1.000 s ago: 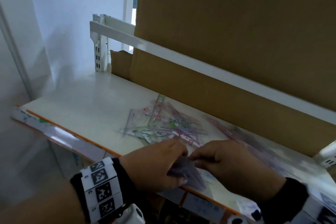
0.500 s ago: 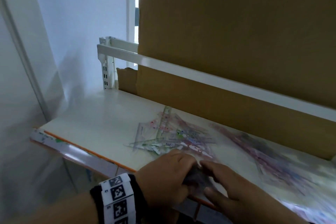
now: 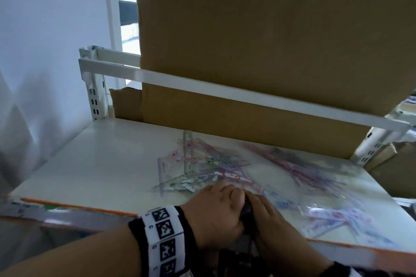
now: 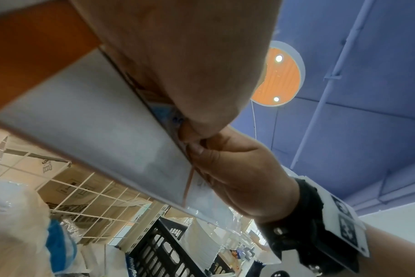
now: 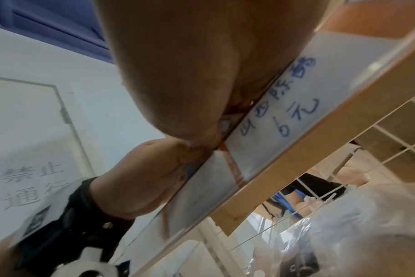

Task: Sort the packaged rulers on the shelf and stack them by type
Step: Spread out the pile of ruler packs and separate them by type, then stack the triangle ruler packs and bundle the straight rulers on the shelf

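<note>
Both hands met at the front edge of the white shelf (image 3: 94, 164), the left hand (image 3: 213, 211) and right hand (image 3: 270, 220) pressed together with fingers curled around a small dark, blurred packet (image 3: 247, 211) between them; what the packet held could not be made out. Beyond them, two loose heaps of packaged rulers (image 3: 202, 164) lay scattered on the shelf, one in the middle and a more blurred heap (image 3: 315, 175) to the right. A large cardboard sheet (image 3: 270, 40) stood behind, crossed by a white rail (image 3: 202, 87), and a handwritten price label (image 5: 284, 97) ran along the shelf's front edge.
</note>
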The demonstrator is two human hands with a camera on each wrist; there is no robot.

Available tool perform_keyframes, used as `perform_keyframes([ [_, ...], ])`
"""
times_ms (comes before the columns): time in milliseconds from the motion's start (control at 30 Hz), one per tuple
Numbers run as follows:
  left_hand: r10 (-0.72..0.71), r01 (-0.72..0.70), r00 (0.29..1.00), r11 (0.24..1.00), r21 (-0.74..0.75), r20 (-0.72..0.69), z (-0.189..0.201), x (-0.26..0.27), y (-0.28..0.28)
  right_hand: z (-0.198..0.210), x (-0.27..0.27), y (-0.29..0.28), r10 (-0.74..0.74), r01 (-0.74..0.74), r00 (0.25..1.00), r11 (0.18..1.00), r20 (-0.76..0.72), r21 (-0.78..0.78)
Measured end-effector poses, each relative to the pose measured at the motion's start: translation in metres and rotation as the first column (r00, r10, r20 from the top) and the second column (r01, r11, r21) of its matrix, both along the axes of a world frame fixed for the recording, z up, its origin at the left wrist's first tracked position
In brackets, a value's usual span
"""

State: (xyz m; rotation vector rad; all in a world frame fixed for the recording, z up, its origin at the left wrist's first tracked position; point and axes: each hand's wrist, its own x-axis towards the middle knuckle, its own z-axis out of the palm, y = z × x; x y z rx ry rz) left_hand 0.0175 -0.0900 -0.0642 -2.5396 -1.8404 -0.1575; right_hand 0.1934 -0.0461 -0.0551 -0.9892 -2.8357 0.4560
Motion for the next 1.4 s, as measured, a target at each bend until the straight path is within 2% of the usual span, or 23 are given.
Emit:
perform_keyframes([
  [100, -0.039, 0.039, 0.995, 0.999, 0.004, 0.091, 0.007, -0.007, 0.001, 0.013, -0.004, -0.005, -0.058, 0.05, 0.993, 0.996, -0.107, -0.079],
  [200, -0.059, 0.057, 0.998, 0.997, 0.049, 0.035, 0.005, -0.015, -0.003, 0.007, -0.006, -0.01, -0.111, 0.103, 0.99, 0.99, -0.087, -0.095],
  [333, -0.056, 0.066, 0.993, 0.994, 0.09, -0.102, -0.001, -0.014, -0.016, -0.008, -0.008, -0.026, -0.151, 0.137, 0.987, 0.964, 0.046, 0.229],
  [433, -0.07, 0.086, 0.99, 0.988, 0.131, -0.123, 0.0, -0.013, -0.019, -0.014, -0.008, -0.025, -0.143, 0.124, 0.989, 0.944, 0.038, 0.305],
  [567, -0.076, 0.088, 0.988, 0.993, 0.081, -0.133, 0.0, -0.014, -0.016, -0.016, -0.008, -0.015, -0.159, 0.161, 0.987, 0.974, -0.023, 0.158],
  [633, -0.079, 0.082, 0.99, 0.996, 0.023, -0.113, 0.002, -0.017, -0.014, -0.012, -0.01, -0.017, -0.194, 0.207, 0.971, 0.974, -0.141, 0.087],
  [700, -0.075, 0.077, 0.995, 0.997, 0.026, -0.07, 0.006, -0.022, -0.011, -0.007, -0.013, -0.017, -0.193, 0.218, 0.937, 0.974, -0.292, 0.056],
  [733, -0.079, 0.08, 0.997, 0.996, 0.048, -0.028, 0.01, -0.025, -0.009, -0.003, -0.014, -0.015, -0.196, 0.224, 0.92, 0.974, -0.339, 0.044],
  [800, -0.092, 0.078, 0.985, 0.992, 0.101, 0.146, 0.022, -0.034, -0.007, 0.009, -0.022, -0.01, -0.224, 0.24, 0.892, 0.971, -0.394, -0.008],
  [867, -0.119, 0.087, 0.96, 0.987, 0.135, 0.255, 0.038, -0.044, -0.009, 0.025, -0.034, -0.007, -0.274, 0.227, 0.852, 0.961, -0.447, -0.158],
  [933, -0.139, 0.104, 0.976, 0.974, 0.203, 0.167, 0.054, -0.054, -0.012, 0.036, -0.049, -0.008, -0.317, 0.166, 0.814, 0.93, -0.487, -0.328],
  [1033, -0.082, 0.071, 0.996, 0.964, 0.256, 0.034, 0.066, -0.06, -0.018, 0.04, -0.069, -0.006, -0.271, 0.1, 0.859, 0.921, -0.434, -0.377],
  [1067, -0.036, 0.032, 0.999, 0.969, 0.246, 0.013, 0.07, -0.063, -0.018, 0.041, -0.076, -0.005, -0.301, 0.1, 0.844, 0.901, -0.443, -0.422],
  [1133, 0.039, -0.039, 0.999, 0.972, 0.234, 0.006, 0.076, -0.071, -0.015, 0.039, -0.087, 0.0, -0.389, 0.107, 0.788, 0.851, -0.478, -0.515],
  [1267, 0.007, -0.012, 0.999, 0.993, 0.117, 0.047, 0.091, -0.089, -0.014, 0.037, -0.104, 0.005, -0.424, 0.046, 0.751, 0.798, -0.507, -0.6],
  [1400, 0.029, -0.029, 1.0, 0.999, 0.044, 0.011, 0.104, -0.107, -0.015, 0.036, -0.114, 0.006, -0.391, 0.047, 0.759, 0.831, -0.521, -0.555],
])
